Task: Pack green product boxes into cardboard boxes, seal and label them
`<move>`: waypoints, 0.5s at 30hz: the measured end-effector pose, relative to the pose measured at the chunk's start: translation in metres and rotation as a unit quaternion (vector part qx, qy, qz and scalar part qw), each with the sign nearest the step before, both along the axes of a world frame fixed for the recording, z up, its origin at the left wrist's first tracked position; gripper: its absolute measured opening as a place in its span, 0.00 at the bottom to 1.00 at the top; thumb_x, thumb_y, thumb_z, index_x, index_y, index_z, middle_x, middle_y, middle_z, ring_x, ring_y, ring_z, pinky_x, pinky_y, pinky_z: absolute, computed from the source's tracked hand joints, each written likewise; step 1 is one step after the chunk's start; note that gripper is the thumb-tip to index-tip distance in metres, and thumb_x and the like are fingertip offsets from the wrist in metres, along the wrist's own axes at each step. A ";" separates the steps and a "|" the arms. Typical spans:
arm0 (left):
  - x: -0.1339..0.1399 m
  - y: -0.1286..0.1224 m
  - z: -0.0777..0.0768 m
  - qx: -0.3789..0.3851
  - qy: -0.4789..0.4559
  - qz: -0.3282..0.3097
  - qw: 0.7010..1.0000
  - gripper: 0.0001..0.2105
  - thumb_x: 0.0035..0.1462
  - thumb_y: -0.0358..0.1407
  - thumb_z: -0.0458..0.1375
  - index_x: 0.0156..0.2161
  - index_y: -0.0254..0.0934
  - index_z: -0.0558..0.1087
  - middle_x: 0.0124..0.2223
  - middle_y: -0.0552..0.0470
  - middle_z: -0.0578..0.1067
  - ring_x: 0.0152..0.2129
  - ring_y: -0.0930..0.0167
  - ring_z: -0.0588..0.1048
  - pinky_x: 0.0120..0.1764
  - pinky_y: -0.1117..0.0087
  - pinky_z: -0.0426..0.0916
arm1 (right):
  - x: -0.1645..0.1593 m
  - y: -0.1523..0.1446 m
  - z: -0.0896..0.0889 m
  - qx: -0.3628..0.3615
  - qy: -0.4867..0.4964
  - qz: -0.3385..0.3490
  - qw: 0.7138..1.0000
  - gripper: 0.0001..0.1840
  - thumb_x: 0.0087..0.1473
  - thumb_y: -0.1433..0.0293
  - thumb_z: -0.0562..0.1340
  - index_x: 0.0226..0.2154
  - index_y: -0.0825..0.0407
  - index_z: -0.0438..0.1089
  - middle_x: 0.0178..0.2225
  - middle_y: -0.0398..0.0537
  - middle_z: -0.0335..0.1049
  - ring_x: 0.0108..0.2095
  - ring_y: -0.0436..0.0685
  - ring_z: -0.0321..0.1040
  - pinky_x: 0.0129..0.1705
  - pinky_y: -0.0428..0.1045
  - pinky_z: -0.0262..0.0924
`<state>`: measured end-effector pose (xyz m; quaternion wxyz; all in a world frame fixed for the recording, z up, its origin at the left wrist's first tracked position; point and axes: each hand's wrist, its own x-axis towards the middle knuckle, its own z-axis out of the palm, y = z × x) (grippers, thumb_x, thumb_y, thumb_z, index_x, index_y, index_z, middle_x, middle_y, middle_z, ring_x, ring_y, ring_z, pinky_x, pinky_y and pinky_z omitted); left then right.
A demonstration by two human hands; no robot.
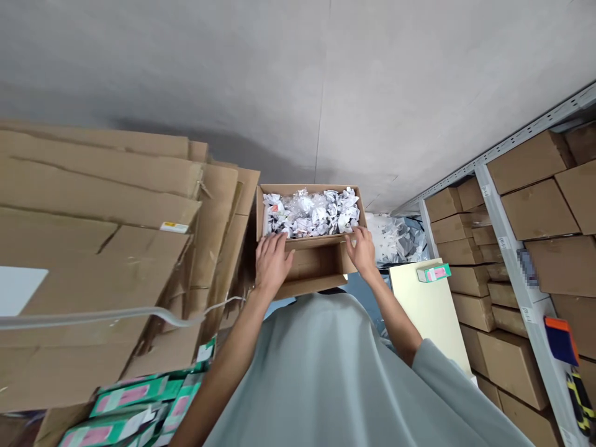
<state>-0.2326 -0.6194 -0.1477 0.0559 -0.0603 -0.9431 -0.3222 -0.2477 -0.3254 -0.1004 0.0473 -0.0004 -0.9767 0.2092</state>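
A cardboard box [261, 217] full of crumpled printed paper [321, 215] stands against the wall, with some clear plastic wrap [305, 202] on top of the paper. Just in front of it is a second open cardboard box [310, 285], its bare brown inside showing. My left hand [272, 263] is closed on the near left corner of the paper-filled box, thumb pointing right. At the near right corner, my right hand [362, 251] curls its fingers over the same rim. Both palms and parts of the lower box's sides are hidden from view.
Flattened cardboard sheets [88, 230] are stacked high on the left, above green and pink packets [130, 397]. A pale cable [139, 313] crosses them. On the right, a pale yellow surface [419, 310] bears a small green box [434, 273]. Shelving [505, 230] with cartons stands beyond.
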 end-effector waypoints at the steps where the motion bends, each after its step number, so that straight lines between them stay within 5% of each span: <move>1: -0.009 0.001 -0.002 -0.022 -0.005 -0.007 1.000 0.24 0.71 0.38 0.55 0.68 0.35 0.73 0.61 0.34 0.79 0.64 0.48 0.73 0.71 0.43 0.58 | -0.014 -0.002 0.007 0.008 -0.005 0.003 1.000 0.22 0.75 0.65 0.58 0.64 0.57 0.73 0.62 0.65 0.74 0.63 0.68 0.70 0.69 0.60 0.64; 5: -0.022 0.004 -0.010 -0.092 -0.021 -0.002 0.996 0.20 0.72 0.38 0.52 0.60 0.35 0.79 0.50 0.35 0.81 0.50 0.49 0.75 0.62 0.45 0.63 | -0.061 -0.014 0.025 0.027 -0.053 0.038 0.997 0.22 0.74 0.67 0.60 0.65 0.58 0.73 0.60 0.64 0.75 0.62 0.69 0.71 0.68 0.59 0.64; 15: -0.021 0.012 -0.011 -0.121 -0.027 0.026 0.992 0.16 0.70 0.37 0.54 0.57 0.39 0.79 0.48 0.39 0.80 0.50 0.51 0.73 0.64 0.47 0.61 | -0.141 -0.097 0.033 0.057 -0.120 0.158 0.978 0.28 0.76 0.63 0.63 0.69 0.62 0.68 0.64 0.67 0.73 0.64 0.69 0.70 0.69 0.57 0.62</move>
